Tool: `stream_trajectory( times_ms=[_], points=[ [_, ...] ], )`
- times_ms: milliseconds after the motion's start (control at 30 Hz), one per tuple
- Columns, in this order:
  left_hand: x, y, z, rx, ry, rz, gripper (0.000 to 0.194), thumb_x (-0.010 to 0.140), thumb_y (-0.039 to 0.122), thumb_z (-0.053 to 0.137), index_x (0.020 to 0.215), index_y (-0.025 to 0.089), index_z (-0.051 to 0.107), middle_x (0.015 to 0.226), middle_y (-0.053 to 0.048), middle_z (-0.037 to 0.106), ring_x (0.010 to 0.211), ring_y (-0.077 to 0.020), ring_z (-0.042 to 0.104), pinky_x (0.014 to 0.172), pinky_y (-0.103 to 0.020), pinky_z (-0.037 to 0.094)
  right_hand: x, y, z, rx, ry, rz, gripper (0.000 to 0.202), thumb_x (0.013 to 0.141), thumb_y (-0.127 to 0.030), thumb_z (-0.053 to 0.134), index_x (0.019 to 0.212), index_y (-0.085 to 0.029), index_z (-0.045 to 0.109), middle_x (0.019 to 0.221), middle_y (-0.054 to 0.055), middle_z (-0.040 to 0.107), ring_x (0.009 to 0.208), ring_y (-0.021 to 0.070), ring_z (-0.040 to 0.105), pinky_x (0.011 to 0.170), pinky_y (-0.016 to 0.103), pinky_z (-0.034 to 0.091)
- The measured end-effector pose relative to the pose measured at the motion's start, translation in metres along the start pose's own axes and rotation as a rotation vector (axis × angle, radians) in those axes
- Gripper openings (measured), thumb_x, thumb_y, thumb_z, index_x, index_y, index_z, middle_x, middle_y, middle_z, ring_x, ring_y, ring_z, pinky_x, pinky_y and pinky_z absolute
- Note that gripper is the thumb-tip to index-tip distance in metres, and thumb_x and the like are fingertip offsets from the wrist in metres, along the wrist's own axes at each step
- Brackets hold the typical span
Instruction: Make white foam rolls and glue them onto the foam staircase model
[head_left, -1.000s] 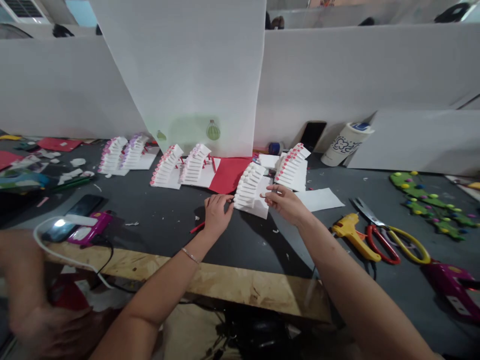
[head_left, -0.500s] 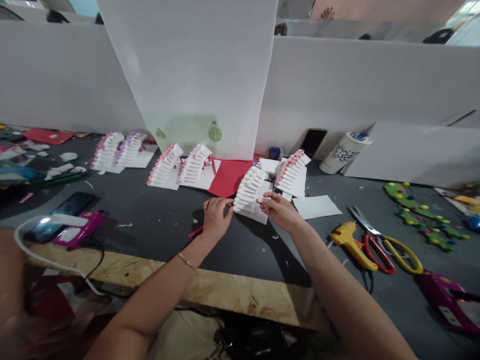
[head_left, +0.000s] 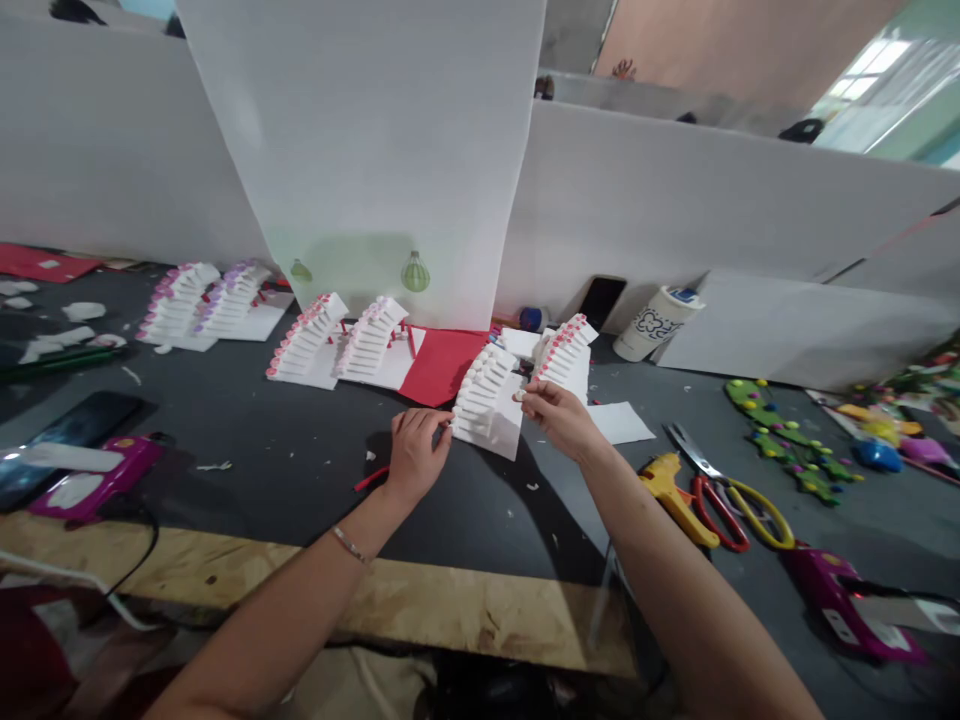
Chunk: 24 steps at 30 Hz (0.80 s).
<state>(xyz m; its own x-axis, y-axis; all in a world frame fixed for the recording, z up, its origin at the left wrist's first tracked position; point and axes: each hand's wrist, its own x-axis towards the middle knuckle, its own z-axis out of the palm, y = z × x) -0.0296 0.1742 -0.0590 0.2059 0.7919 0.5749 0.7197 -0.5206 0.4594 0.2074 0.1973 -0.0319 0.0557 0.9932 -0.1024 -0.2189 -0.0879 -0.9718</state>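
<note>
A small white stair-like paper model [head_left: 487, 400] with rounded white bits along its steps stands on a white card in front of me. My left hand [head_left: 420, 450] is at the model's lower left edge, thumb and forefinger pinched together; a tiny dark reddish thing seems to show at the tips, too small to name. Just right of the steps, above the card, my right hand [head_left: 559, 418] pinches a small white piece [head_left: 519, 396] between thumb and fingertips. Behind that hand stands a similar model with red-pink dots [head_left: 564, 345].
More dotted stair models [head_left: 307, 338] line the left, beside a red sheet [head_left: 442, 365]. To the right lie a yellow glue gun [head_left: 675, 497], scissors [head_left: 697, 455], a white cup [head_left: 656, 325] and a magenta device [head_left: 847, 605]. Another magenta device [head_left: 105, 475] and a phone [head_left: 82, 430] lie left.
The view has turned a little to the right. My right hand has drawn slightly right, away from the steps, still pinching the white piece. My left hand stays at the model's edge.
</note>
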Motion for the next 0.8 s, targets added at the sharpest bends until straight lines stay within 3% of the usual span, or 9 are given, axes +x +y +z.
stream_trajectory(
  times_ms=[267,533,633,800],
  points=[
    [0.000,0.000,-0.001,-0.026,-0.016,-0.013,0.014,0.087,0.020,0.053,0.094,0.020,0.065,0.089,-0.005,0.071,0.088,-0.0211,0.061,0.085,-0.037,0.038,0.039,-0.019,-0.005,-0.058,0.023,-0.106,0.037,0.051,-0.039,0.086,0.075,-0.020,0.065,0.063,-0.004,0.063,0.056,0.0085,0.050,0.056,0.024,0.041],
    [-0.001,-0.001,-0.001,-0.047,-0.016,-0.007,0.015,0.088,0.019,0.051,0.093,0.020,0.065,0.090,-0.005,0.072,0.087,-0.0207,0.062,0.083,-0.037,0.040,0.065,-0.031,-0.007,-0.020,-0.057,-0.074,0.037,0.050,-0.039,0.087,0.075,-0.020,0.066,0.064,-0.003,0.062,0.055,0.0080,0.050,0.051,0.023,0.039],
    [-0.001,-0.002,-0.001,-0.057,-0.015,-0.002,0.015,0.089,0.020,0.050,0.092,0.020,0.065,0.089,-0.004,0.071,0.087,-0.0202,0.062,0.084,-0.037,0.040,0.061,-0.033,-0.008,0.019,-0.090,-0.049,0.035,0.053,-0.040,0.086,0.076,-0.021,0.067,0.073,-0.001,0.066,0.059,0.0086,0.052,0.053,0.022,0.042],
    [0.001,-0.001,-0.002,-0.087,0.007,-0.003,0.015,0.089,0.023,0.051,0.092,0.020,0.065,0.088,-0.004,0.071,0.086,-0.0196,0.063,0.083,-0.035,0.041,0.025,-0.031,-0.005,0.149,-0.252,0.051,0.032,0.058,-0.033,0.086,0.080,-0.022,0.066,0.074,-0.001,0.066,0.062,0.0089,0.052,0.055,0.022,0.043]
  ],
)
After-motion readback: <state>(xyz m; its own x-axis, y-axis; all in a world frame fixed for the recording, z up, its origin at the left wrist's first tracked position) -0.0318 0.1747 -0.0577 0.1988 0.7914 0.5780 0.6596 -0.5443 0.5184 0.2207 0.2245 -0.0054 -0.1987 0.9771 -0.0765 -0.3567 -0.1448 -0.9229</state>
